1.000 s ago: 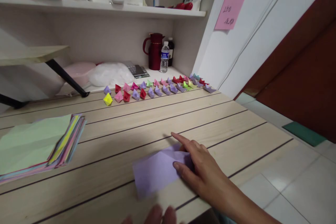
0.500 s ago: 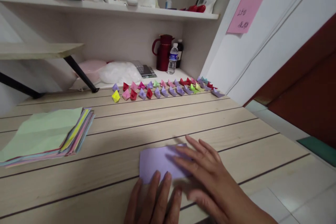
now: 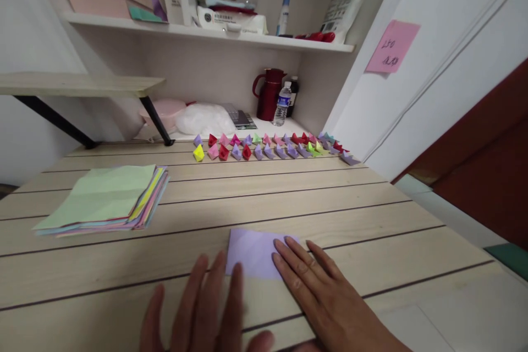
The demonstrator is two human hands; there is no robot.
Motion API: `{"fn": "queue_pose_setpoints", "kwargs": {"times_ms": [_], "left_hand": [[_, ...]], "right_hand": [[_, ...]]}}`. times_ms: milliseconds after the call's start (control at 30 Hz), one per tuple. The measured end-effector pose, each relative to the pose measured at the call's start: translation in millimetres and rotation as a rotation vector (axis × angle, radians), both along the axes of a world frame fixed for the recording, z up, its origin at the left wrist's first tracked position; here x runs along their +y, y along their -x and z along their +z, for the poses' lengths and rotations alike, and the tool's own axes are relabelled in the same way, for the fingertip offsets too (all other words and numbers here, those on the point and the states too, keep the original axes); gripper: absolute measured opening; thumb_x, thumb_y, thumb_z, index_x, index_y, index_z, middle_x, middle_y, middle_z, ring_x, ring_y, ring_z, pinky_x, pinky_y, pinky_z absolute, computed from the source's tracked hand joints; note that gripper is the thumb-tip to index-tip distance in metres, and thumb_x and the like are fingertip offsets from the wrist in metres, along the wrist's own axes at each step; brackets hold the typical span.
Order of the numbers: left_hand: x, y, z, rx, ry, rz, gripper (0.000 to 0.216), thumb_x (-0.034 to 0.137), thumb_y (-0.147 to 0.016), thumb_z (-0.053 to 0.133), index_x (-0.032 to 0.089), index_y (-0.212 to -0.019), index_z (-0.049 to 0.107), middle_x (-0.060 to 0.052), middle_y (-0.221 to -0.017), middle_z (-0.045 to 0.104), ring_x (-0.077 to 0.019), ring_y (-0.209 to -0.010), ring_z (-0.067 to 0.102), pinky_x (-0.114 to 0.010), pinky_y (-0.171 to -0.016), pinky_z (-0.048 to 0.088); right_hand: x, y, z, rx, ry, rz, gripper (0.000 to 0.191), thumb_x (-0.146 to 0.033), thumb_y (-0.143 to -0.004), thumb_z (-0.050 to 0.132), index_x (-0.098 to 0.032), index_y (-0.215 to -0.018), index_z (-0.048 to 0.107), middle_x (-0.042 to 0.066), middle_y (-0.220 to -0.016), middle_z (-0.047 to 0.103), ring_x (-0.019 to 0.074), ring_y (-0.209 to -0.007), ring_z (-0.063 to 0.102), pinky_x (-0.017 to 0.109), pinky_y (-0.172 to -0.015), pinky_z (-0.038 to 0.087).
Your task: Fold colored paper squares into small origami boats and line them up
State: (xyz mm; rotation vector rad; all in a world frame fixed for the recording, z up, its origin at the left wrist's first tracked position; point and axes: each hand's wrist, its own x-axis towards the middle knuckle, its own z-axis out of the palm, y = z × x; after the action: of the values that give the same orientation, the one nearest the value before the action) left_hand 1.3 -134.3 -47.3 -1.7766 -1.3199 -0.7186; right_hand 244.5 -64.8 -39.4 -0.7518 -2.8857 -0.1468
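The left hand (image 3: 204, 313) has slid leftward, uncovering most of the lilac paper (image 3: 249, 250), which lies flat at lower centre on the wooden table (image 3: 289, 198). Both it and the right hand (image 3: 325, 300) lie flat, fingers extended, grasping nothing, with fingertips touching the paper's edges.

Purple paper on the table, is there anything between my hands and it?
Nothing visible does. The left hand and right hand lie flat with fingertips on the purple paper. The paper stack sits off to the left and the folded pieces far behind.
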Motion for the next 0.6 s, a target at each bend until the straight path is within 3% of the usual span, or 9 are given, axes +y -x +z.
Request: {"fn": "queue_pose_setpoints", "kwargs": {"times_ms": [100,200,333,433,533,600], "left_hand": [[9,-25,-1.1,-0.007,0.033,-0.076,0.055,0.053,-0.096,0.035,0.018,-0.127,0.062,-0.01,-0.139,0.06,-0.0289,-0.145,0.032,-0.059,-0.119,0.017],[9,-32,-27.7,-0.025,0.195,-0.128,0.052,0.04,-0.1,0.026,0.013,-0.121,0.065,-0.01,-0.131,0.066,-0.0243,-0.138,0.043,-0.049,-0.123,0.016],[-2,-23,-58.5,-0.02,0.122,-0.122,0.042,0.019,-0.098,0.03,0.02,-0.127,0.061,-0.006,-0.134,0.065,-0.0215,-0.138,0.044,-0.047,-0.121,0.022],[-8,-19,-60.7,0.05,0.064,-0.156,0.04,0.02,-0.099,0.033,0.019,-0.126,0.062,-0.01,-0.134,0.064,-0.0249,-0.139,0.043,-0.05,-0.118,0.026],[-9,-21,-56.5,0.109,0.072,-0.144,0.04,0.019,-0.098,0.034,0.016,-0.128,0.061,-0.015,-0.137,0.061,-0.0282,-0.139,0.043,-0.052,-0.117,0.026],[-8,-24,-54.4,0.089,0.095,-0.103,0.043,0.02,-0.098,0.032,0.015,-0.131,0.058,-0.017,-0.138,0.06,-0.0278,-0.137,0.045,-0.051,-0.116,0.027]], "right_hand": [[-3,2,-1.7,0.006,-0.043,-0.005,0.096,-0.063,-0.087,0.058,-0.008,-0.156,0.02,0.02,-0.156,0.034,0.0398,-0.143,0.033,0.057,-0.113,0.029],[-6,-1,4.7,0.027,-0.003,0.004,0.08,-0.048,-0.088,0.063,-0.012,-0.153,0.032,0.018,-0.153,0.042,0.0385,-0.138,0.039,0.055,-0.107,0.035],[-7,-9,24.0,0.116,0.242,0.036,0.057,-0.042,-0.093,0.061,-0.021,-0.144,0.046,0.013,-0.135,0.058,0.0295,-0.123,0.051,0.044,-0.096,0.043],[-2,-14,35.8,0.201,0.431,0.013,0.05,-0.043,-0.091,0.064,-0.026,-0.137,0.054,0.008,-0.118,0.061,0.0239,-0.109,0.056,0.04,-0.092,0.043],[13,-13,38.8,0.326,0.573,0.05,0.029,-0.046,-0.094,0.06,-0.029,-0.115,0.07,0.005,-0.105,0.062,0.0209,-0.101,0.058,0.039,-0.092,0.041],[29,-9,37.3,0.436,0.642,0.061,0.028,-0.045,-0.098,0.053,-0.025,-0.102,0.074,0.005,-0.1,0.064,0.0195,-0.099,0.059,0.038,-0.092,0.041]]}}
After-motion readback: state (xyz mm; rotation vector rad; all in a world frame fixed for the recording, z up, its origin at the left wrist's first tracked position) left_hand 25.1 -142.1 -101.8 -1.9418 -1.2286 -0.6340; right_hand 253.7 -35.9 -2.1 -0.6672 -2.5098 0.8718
